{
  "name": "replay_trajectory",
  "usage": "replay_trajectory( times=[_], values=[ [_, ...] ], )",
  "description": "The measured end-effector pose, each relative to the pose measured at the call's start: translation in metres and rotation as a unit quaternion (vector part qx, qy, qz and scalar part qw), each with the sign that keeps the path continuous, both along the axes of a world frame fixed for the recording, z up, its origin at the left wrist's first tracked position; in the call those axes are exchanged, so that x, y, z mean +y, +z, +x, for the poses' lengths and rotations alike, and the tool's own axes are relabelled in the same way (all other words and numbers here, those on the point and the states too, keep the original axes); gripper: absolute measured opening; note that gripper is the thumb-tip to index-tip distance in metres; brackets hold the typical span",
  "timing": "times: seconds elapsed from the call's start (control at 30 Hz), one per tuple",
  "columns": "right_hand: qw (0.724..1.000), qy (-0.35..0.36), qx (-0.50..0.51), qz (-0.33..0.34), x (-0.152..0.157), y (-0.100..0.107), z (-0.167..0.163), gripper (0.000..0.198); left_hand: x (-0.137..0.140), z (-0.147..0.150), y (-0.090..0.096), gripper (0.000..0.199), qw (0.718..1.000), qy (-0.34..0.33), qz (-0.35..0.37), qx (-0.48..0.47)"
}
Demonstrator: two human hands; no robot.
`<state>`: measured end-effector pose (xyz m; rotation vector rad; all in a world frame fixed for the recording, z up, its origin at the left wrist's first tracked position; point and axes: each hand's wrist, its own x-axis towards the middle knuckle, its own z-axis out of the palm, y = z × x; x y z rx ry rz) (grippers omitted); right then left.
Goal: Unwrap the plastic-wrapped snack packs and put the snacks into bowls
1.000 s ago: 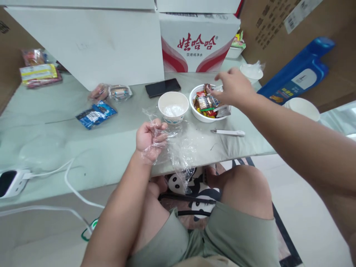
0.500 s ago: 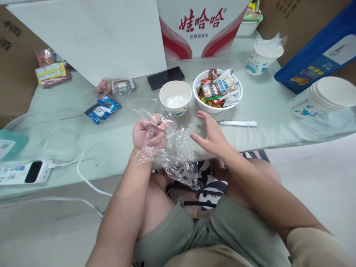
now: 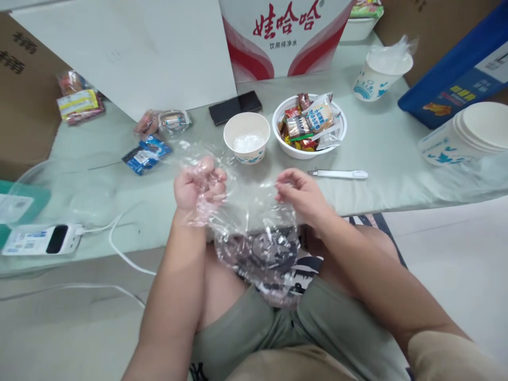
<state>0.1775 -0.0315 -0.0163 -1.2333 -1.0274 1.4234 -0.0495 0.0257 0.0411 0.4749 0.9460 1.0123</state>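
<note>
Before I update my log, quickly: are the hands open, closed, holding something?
Left hand: closed, holding crumpled clear plastic.
Right hand: closed, apparently pinching the same clear plastic.

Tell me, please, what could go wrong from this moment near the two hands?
The clear plastic film looks thin and is spread between the left hand and the right hand, so it might tear or slip.
The white cutter lies with its metal end near the right hand; a careless move could perhaps cause a cut.
The paper cup stands just beyond the film, so a sweep might tip it.
</note>
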Motion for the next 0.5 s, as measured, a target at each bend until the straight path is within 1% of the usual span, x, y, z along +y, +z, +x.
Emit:
replay_trajectory(
  times=[0.07, 0.1, 0.17, 0.2, 0.23, 0.27, 0.33, 0.37, 0.4, 0.43, 0.5],
  values=[
    [0.992, -0.11, -0.049, 0.031, 0.0, 0.007, 0.016, 0.031, 0.005, -0.004, 0.0, 0.029, 0.998, 0.021, 0.013, 0.062],
    [0.984, -0.15, -0.077, 0.048, 0.0, 0.009, 0.023, 0.03, 0.007, -0.007, -0.003, 0.025, 0.995, 0.035, 0.011, 0.091],
    [0.969, -0.195, -0.127, 0.077, 0.0, 0.012, 0.035, 0.026, 0.007, -0.012, -0.009, 0.02, 0.993, 0.036, 0.0, 0.116],
    [0.964, -0.206, -0.146, 0.088, 0.0, 0.012, 0.039, 0.025, 0.005, -0.014, -0.013, 0.02, 0.993, 0.013, -0.005, 0.118],
    [0.959, -0.211, -0.162, 0.095, 0.0, 0.011, 0.043, 0.024, 0.003, -0.015, -0.016, 0.025, 0.992, -0.021, -0.005, 0.121],
    [0.956, -0.213, -0.177, 0.1, 0.0, 0.01, 0.046, 0.023, 0.0, -0.016, -0.018, 0.037, 0.989, -0.062, -0.001, 0.133],
    [0.948, -0.211, -0.21, 0.113, 0.0, 0.005, 0.054, 0.024, -0.006, -0.017, -0.019, 0.07, 0.974, -0.138, 0.014, 0.178],
    [0.942, -0.214, -0.227, 0.123, 0.0, 0.001, 0.06, 0.025, -0.009, -0.016, -0.019, 0.081, 0.965, -0.164, 0.021, 0.202],
    [0.935, -0.22, -0.245, 0.133, 0.001, -0.003, 0.066, 0.028, -0.01, -0.016, -0.019, 0.082, 0.958, -0.176, 0.027, 0.223],
    [0.927, -0.229, -0.259, 0.143, 0.003, -0.006, 0.073, 0.031, -0.011, -0.015, -0.018, 0.075, 0.954, -0.175, 0.031, 0.239],
    [0.913, -0.26, -0.266, 0.164, 0.007, -0.013, 0.088, 0.038, -0.011, -0.014, -0.016, 0.045, 0.954, -0.143, 0.038, 0.261]
  ],
)
